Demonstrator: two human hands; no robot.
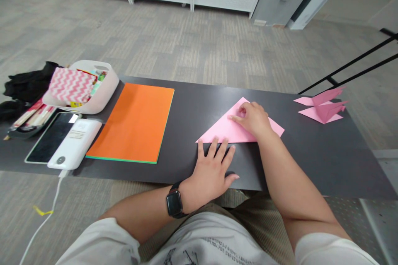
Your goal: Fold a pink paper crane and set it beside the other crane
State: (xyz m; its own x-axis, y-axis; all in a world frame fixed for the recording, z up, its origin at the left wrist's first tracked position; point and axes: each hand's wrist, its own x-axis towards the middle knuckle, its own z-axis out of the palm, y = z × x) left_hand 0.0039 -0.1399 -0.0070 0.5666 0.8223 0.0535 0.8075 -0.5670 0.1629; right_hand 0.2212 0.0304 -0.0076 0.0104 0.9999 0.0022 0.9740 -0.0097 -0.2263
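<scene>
A pink sheet of paper [226, 130], folded into a triangle, lies on the dark table [326, 153] in front of me. My right hand [253, 118] rests on top of the triangle with its fingers curled and the index finger pressing along the paper. My left hand [211, 167], with a black smartwatch on the wrist, lies flat on the table with fingers spread, fingertips touching the triangle's near edge.
A stack of orange paper [133, 122] lies to the left. Further left sit a white power bank [76, 143], a phone [51, 136], a white basket [107, 87] of supplies and a pencil case [29, 118]. Folded pink paper shapes [323, 105] rest at far right.
</scene>
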